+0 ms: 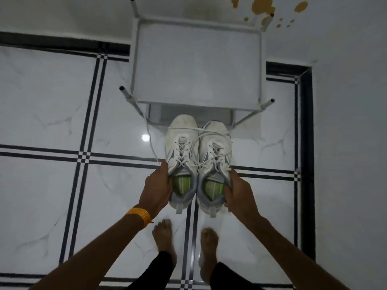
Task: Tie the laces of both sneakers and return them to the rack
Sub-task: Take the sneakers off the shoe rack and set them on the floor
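Observation:
Two white sneakers with green insoles are held side by side above the floor, toes pointing away from me. My left hand [156,186] grips the left sneaker [181,155] at its collar. My right hand [236,190] grips the right sneaker [214,162] the same way. Their white laces look loose; one long lace [149,136] trails up and left from the left sneaker. The white rack [196,65] stands just beyond the toes, its top shelf bare, and a lower shelf shows under its front edge.
The floor [46,105] is glossy white tile with black grid lines. My bare feet [163,235] stand below the sneakers. A white wall [347,101] with orange spots lies behind and to the right of the rack.

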